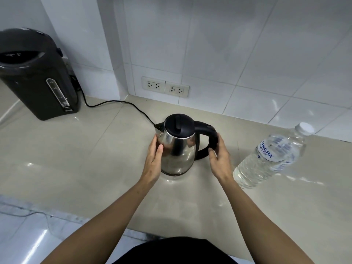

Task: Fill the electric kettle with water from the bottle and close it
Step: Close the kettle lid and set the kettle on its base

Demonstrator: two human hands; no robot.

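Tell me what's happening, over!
Left hand flat on kettle body, right hand on its handle. Lid shut. Bottle capped, standing right. Nothing blocking.

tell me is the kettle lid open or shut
Shut: the black lid sits flat on the steel kettle, with no gap showing at its rim.

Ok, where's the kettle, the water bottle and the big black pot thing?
kettle (177, 149): head view, on its shiny steel body.
water bottle (266, 161): head view, on its clear side, below the label.
big black pot (34, 77): head view, on its dark front, left of the water gauge.
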